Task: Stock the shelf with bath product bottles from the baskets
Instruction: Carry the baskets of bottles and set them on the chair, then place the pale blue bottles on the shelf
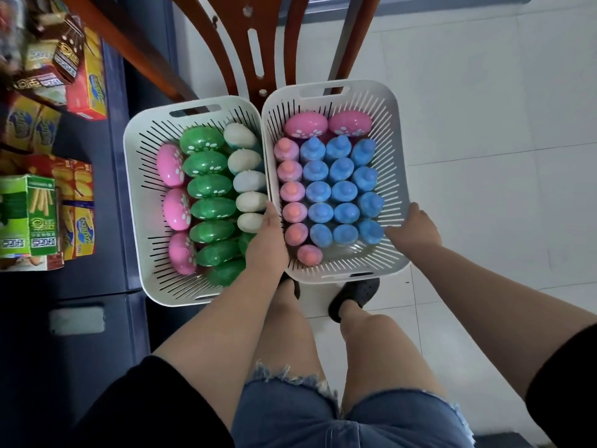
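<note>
While both hands clamp the right basket (395,130), left hand (266,240) curled over its left rim and right hand (415,231) over its right rim, neither has a bottle. Blue bottles (342,192) stand upright between the hands; the left basket (142,202) touches alongside, nearer the shelf (97,221).

Lighting dim and even, soft shadows. Shelf boxes (48,76) at left blurred (wide-angle bending at edges); centre sharp, slight tile (484,108) glare.
</note>
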